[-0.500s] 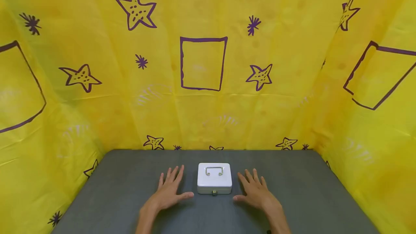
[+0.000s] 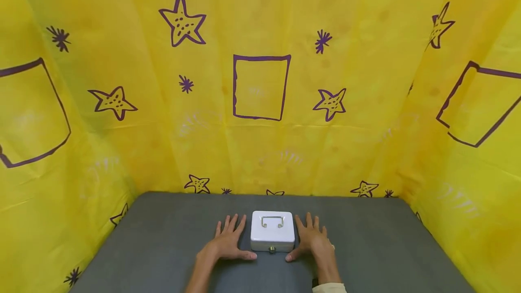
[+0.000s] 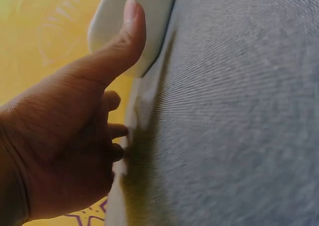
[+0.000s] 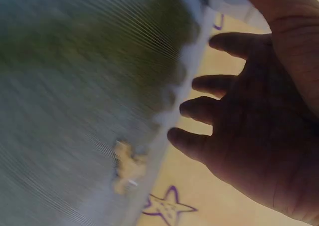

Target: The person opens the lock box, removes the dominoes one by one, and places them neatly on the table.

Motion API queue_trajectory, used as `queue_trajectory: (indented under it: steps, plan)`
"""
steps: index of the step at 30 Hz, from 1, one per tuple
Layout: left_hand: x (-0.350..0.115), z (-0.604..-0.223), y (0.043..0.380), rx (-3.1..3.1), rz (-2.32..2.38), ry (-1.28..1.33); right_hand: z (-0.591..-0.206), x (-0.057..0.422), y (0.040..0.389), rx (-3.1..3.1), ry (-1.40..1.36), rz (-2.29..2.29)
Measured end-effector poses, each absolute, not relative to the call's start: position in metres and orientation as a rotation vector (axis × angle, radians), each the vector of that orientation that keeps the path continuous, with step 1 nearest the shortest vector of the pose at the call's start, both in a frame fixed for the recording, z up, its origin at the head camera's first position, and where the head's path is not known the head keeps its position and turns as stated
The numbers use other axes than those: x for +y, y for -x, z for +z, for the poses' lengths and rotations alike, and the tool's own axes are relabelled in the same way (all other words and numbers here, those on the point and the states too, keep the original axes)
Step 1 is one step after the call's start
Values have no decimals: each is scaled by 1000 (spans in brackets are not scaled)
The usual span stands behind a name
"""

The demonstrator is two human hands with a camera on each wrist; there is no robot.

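The fingers of the left hand (image 2: 228, 243) are spread and fairly straight, with the thumb held out to the side; they grip nothing. Those of the right hand (image 2: 312, 240) are likewise parted and extended, also holding nothing. Both hands point away from the person. Between them sits the white box (image 2: 272, 232), closed and flat on the grey tabletop (image 2: 163, 248). The left thumb tip lies by the box's near left corner and the right thumb tip by its near right corner; whether either touches it cannot be told. The other fingers lie along its two sides, the right index finger just beside it. In the left wrist view, the thumb crosses in front of part of the box.

A thin metal handle (image 2: 272, 221) lies on top of the lid, and a round lock (image 2: 272, 249) is set in the near side. The right wrist view shows a small, blurred tan thing (image 4: 130, 168) near the right hand, too unclear to name. A pale sleeve (image 2: 329, 288) shows at the right forearm.

Beyond the tabletop hangs a yellow curtain (image 2: 240, 162), rising behind it and at both sides, with purple-outlined stars (image 2: 183, 22) and squares.
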State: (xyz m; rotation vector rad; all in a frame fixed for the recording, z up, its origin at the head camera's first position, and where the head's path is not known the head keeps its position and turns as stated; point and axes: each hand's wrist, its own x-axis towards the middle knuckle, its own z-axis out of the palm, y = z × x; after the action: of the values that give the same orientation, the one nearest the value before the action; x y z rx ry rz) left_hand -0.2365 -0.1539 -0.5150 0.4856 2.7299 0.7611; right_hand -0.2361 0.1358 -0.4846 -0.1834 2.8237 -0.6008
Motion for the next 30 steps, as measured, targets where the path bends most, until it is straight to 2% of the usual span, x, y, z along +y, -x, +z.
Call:
queue_trajectory:
  steps: [10,17,22,30]
  plan:
    - [-139,-520,247,2782,749,-457,-500,134,245,2871,178,-597]
    - [-134,-534,253,2800,842,-479,-525,134,258,2880,154,-605]
    - [-135,-535,255,2794,855,-496,-527,130,255,2821,119,-673]
    - [-122,-544,250,2875,883,-574,-506,125,234,2847,126,-641]
